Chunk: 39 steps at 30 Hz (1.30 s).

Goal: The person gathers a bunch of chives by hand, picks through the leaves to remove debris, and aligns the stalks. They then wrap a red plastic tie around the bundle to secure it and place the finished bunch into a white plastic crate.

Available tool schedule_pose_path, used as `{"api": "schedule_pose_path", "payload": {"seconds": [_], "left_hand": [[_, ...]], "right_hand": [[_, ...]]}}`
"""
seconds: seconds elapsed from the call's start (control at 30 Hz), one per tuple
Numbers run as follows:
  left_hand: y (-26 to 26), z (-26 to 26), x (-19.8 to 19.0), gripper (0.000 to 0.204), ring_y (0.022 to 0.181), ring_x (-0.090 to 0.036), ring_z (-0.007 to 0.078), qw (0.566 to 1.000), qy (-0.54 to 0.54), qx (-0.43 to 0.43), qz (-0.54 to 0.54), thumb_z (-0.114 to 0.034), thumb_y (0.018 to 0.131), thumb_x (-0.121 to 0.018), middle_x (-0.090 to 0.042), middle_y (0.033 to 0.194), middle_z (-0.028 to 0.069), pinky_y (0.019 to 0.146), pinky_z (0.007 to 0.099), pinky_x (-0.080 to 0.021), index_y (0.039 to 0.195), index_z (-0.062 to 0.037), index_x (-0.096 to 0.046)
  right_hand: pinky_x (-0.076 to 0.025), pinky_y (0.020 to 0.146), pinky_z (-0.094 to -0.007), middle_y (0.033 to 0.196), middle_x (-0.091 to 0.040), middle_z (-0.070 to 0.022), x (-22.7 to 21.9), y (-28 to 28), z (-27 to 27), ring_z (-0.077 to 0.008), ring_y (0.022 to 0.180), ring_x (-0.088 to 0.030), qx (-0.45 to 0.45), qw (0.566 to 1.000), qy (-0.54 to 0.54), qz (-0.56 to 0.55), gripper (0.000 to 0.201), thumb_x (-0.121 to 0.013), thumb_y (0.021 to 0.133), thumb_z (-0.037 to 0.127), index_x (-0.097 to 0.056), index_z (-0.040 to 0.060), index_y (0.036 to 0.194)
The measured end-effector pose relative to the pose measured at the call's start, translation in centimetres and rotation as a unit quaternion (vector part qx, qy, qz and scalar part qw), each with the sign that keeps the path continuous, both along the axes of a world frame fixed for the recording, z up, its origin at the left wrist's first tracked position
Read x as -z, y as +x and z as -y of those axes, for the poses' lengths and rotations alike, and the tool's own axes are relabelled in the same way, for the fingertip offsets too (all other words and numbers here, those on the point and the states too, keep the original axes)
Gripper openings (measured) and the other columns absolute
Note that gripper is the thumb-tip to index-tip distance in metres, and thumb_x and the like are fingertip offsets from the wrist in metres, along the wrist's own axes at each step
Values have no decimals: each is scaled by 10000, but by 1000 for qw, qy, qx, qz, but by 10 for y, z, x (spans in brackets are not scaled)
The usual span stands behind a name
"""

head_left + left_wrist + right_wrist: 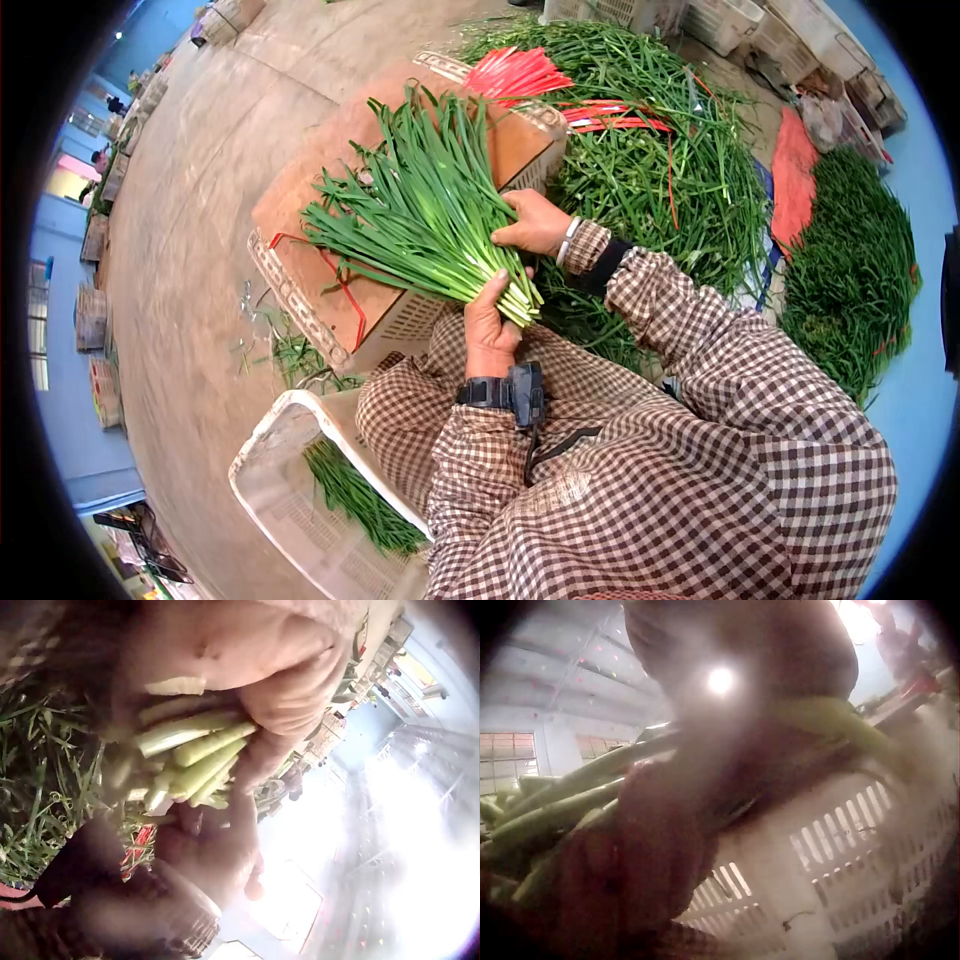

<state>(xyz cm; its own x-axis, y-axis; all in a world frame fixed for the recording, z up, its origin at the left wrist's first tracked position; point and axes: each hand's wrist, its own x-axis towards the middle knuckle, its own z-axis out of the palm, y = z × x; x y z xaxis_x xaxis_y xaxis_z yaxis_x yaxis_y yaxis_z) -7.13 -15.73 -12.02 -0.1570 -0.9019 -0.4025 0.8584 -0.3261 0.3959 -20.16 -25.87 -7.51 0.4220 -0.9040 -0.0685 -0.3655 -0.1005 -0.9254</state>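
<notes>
I see the left hand [492,328] gripping the garlic chives [432,205], the right hand [538,222] pinching their edge (sorting, I judge); next probably calls for levelling the stems.

To your left you see concrete floor [190,230], with crates [91,318] lined along a blue wall [75,435]; at your upper right sit pale crates [720,22], a red sheet [792,175] near them; your right wrist view shows a barred window [506,755] below a pale ceiling [562,675].
</notes>
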Motion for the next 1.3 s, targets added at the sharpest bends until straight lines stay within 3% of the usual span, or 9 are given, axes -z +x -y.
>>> {"api": "schedule_pose_path", "payload": {"seconds": [0.1,0.37,0.5,0.57,0.8,0.97,1.03,1.17,1.3], "left_hand": [[3,2,4,360,942,-605,313,1000,-2,6,-2,-59,826,-580,-587,1043,165,743,397,-571,1166,-8,-471],[9,-2,-15,458,1161,-483,315,953,-129,-15,-273,-49,816,-496,-486,1248,182,984,478,-418,1267,-25,-421],[7,-4,-16,517,1256,-368,339,930,-151,-8,-336,-69,825,-484,-400,1330,190,1008,487,-390,1327,-48,-365],[8,-5,-16,502,1256,-364,347,927,-139,2,-349,-68,833,-474,-400,1327,195,996,469,-408,1323,-36,-367],[9,-6,-6,539,1087,-506,289,931,-98,2,-352,-71,842,-471,-333,1340,246,821,377,-505,1342,-8,-278],[8,-5,-11,597,970,-535,252,937,-106,2,-332,-52,816,-496,-341,1325,249,791,357,-511,1355,-14,-244],[7,-5,-9,644,941,-535,245,938,-100,4,-331,-46,801,-508,-342,1317,251,782,349,-514,1368,-27,-204],[6,-6,-5,620,951,-548,271,936,-101,-1,-338,-42,812,-484,-322,1332,276,775,369,-528,1367,-22,-207],[7,-6,-5,631,917,-552,256,948,-96,-6,-304,-48,786,-498,-365,1301,275,766,365,-520,1356,-20,-229]], "right_hand": [[-483,680,-344,796,-631,-185,23,8,6,-251,704,-616,40,998,-41,37,364,-674,664,158,-585,-98,907],[-488,735,-265,945,-618,-82,-51,23,-19,-119,810,-586,15,949,154,276,345,-606,779,31,-514,-78,1094],[-489,775,-274,1000,-621,-86,-8,16,2,-126,848,-593,-20,891,266,367,347,-614,809,47,-513,-71,1120],[-489,796,-284,1023,-619,-94,4,15,5,-138,870,-597,-14,910,247,332,328,-612,817,52,-528,-65,1112],[-353,427,-188,681,-578,2,12,7,2,-40,489,-458,-4,959,212,190,268,-659,817,175,-603,-22,989],[-276,364,-189,617,-513,22,-16,-6,5,-30,422,-388,132,968,157,142,211,-632,837,232,-596,24,843],[-252,344,-193,596,-484,31,-23,-16,9,-29,407,-366,148,931,211,260,166,-595,861,201,-574,41,818],[-251,336,-182,597,-493,25,-47,-5,20,-32,397,-368,148,911,241,301,119,-555,879,151,-555,42,831],[-292,362,-180,626,-548,-9,-30,23,48,-41,411,-395,92,954,219,180,92,-566,860,117,-559,25,851]]}}
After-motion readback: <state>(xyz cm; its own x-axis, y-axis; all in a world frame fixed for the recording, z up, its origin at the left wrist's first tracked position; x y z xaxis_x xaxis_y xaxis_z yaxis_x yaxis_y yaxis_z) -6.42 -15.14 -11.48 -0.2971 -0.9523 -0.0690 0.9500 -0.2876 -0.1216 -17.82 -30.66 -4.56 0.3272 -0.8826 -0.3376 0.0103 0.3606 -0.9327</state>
